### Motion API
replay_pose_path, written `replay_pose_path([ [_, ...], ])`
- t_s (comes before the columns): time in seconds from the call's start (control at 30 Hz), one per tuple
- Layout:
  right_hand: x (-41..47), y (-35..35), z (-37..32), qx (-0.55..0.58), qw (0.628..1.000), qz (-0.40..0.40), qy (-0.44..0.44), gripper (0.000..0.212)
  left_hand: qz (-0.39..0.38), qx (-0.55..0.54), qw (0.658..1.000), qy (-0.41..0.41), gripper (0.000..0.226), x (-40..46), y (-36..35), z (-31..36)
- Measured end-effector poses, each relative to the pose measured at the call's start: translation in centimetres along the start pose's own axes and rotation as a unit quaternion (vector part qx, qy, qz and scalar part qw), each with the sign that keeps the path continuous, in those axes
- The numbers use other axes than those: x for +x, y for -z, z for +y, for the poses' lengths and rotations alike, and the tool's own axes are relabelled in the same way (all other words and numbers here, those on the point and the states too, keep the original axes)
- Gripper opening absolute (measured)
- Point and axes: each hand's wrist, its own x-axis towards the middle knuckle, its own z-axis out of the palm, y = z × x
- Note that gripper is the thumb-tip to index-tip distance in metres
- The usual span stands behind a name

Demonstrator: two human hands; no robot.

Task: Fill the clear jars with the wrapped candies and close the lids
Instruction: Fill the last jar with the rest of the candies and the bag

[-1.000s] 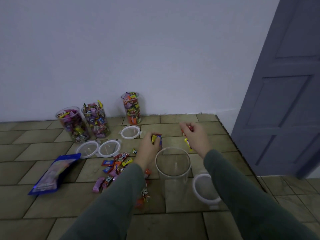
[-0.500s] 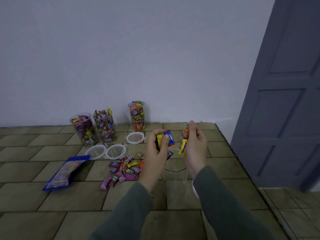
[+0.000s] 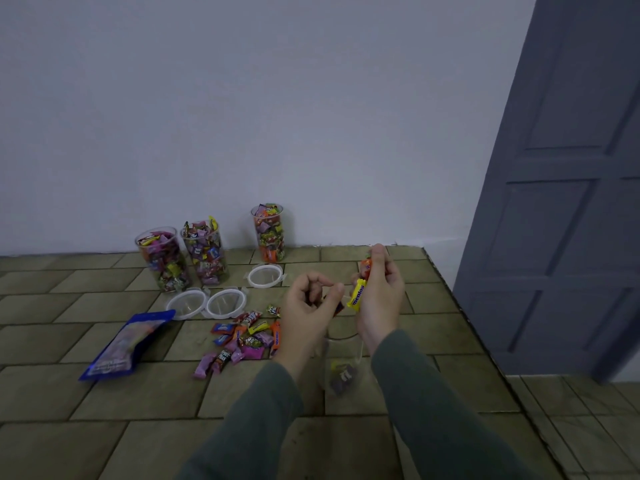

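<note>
Left hand: our left hand (image 3: 310, 303) hangs above the clear jar (image 3: 343, 365), fingers curled; a dark wrapper shows at the fingertips, but we cannot tell whether they grip it.
Right hand: our right hand (image 3: 379, 296) pinches a yellow candy (image 3: 357, 294) and an orange candy (image 3: 366, 266), just beside the left.
Clear jar: upright on the tiled floor (image 3: 138, 403) below both hands, lidless, a few candies (image 3: 341, 374) at its bottom.
Loose candies: pile (image 3: 244, 336) on the floor left of the jar.
Filled jars: three (image 3: 204, 254) near the wall, lids (image 3: 207, 301) lying before them.
Bag: blue bag (image 3: 126, 342) flat, far left.

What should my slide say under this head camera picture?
Right hand holds a yellow candy above a clear jar.
</note>
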Motion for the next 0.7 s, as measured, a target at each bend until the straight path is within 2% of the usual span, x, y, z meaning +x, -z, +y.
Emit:
replay_pose_path([
  [0.17,-0.1,0.0,-0.1,0.002,1.000,-0.006,0.001,0.022,0.000,-0.022,1.000,0.015,0.012,0.8,0.1,-1.0],
  [0.3,-0.2,0.1,-0.2,0.003,1.000,-0.009,0.002,0.022,0.052,-0.088,0.994,0.038,0.005,0.1,0.0,-1.4],
  [0.37,-0.3,0.0,-0.3,0.008,1.000,-0.011,0.003,0.021,0.056,-0.110,0.988,0.093,0.028,-0.4,0.0,-2.4],
  [0.47,-0.3,-0.1,-0.4,-0.010,1.000,-0.011,0.002,0.022,-0.025,-0.113,0.976,0.182,0.062,-0.5,0.1,-3.8],
  [0.53,-0.3,0.0,-0.4,-0.038,0.999,-0.015,-0.005,0.024,-0.048,-0.132,0.966,0.219,0.071,-0.5,-0.1,-4.4],
  [0.7,0.1,-0.1,0.1,-0.098,0.994,-0.045,-0.001,0.022,-0.025,-0.176,0.957,0.230,0.075,-0.3,-0.6,-4.2],
])
